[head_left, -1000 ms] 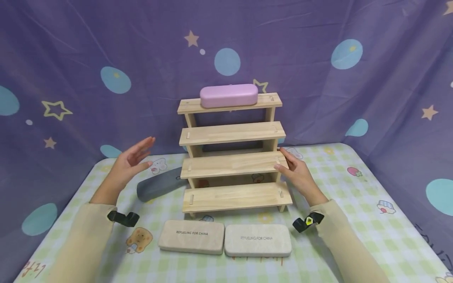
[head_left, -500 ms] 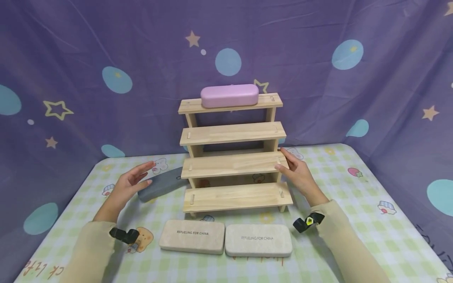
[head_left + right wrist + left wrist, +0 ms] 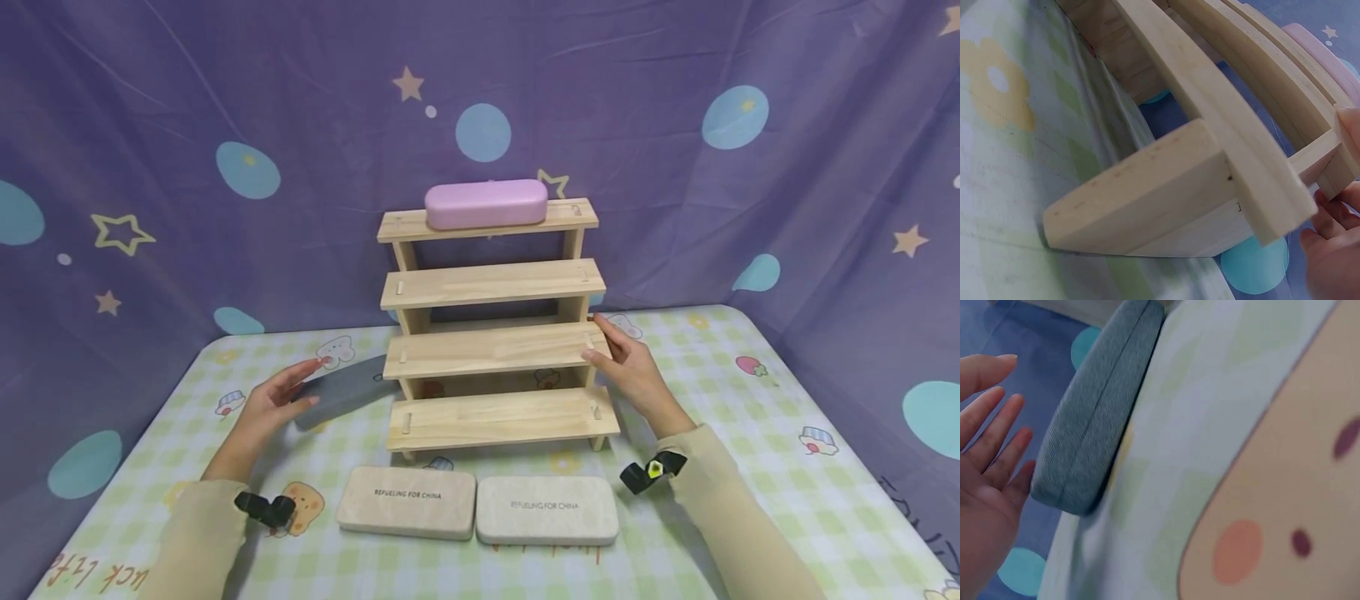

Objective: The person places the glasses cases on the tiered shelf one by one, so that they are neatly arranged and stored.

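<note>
My left hand (image 3: 264,410) is at the left end of a dark grey-blue fabric glasses case (image 3: 347,390) on the table, fingers spread and slightly bent. In the left wrist view, the fingertips (image 3: 1021,434) come right up beside the case (image 3: 1094,412). The far end of the case goes behind the left side of a four-step wooden display stand (image 3: 491,350). My right hand (image 3: 637,377) grips the right end of the stand's second step from the bottom, thumb on top and fingers behind. The right wrist view shows the stand's side leg (image 3: 1141,187) standing on the cloth.
A pink glasses case (image 3: 486,205) lies on the top step. Before the stand, a beige case (image 3: 407,504) and a pale grey case (image 3: 547,512) lie side by side, both printed with lettering. A checked cloth (image 3: 750,467) covers the table; a purple curtain (image 3: 637,167) hangs behind.
My left hand has come down from above the table to the grey-blue case's left end. My right hand keeps its grip on the stand, which stays in place.
</note>
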Demonstrator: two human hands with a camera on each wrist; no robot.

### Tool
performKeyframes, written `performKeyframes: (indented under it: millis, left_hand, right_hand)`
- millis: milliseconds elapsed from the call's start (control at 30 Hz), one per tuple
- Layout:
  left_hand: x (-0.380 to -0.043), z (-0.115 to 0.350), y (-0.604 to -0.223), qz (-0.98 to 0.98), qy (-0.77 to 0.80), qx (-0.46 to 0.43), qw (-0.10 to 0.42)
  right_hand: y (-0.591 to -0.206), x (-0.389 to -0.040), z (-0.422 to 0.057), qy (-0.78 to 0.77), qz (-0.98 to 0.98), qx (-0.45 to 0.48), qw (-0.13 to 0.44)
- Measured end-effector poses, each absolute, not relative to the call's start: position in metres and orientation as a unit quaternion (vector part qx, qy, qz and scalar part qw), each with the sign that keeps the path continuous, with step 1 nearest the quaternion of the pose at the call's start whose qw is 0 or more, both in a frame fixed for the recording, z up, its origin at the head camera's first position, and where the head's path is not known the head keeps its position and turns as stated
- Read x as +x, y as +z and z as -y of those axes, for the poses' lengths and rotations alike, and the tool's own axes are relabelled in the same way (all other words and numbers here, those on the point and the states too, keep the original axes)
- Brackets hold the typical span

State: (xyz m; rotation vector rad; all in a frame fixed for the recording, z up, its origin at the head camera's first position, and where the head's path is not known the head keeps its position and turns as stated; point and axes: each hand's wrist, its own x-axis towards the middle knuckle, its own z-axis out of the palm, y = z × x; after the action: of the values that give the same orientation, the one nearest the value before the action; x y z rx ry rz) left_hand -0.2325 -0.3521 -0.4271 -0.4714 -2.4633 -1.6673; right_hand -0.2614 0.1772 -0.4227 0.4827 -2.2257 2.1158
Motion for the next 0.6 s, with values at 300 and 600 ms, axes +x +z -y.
performKeyframes:
  millis: [300,600]
  left_hand:
    - [-0.237,0.364,-0.442,0.814,-0.573,-0.09,0.046]
    - [-0.24,0.363,-0.451,0.796,-0.602,-0.068,-0.014]
  right_hand:
    - [-0.425,-0.262,-0.177,0.681,0.715,0.156,0.02]
    - [-0.423,-0.26,-0.178,0.673,0.724,0.151,0.019]
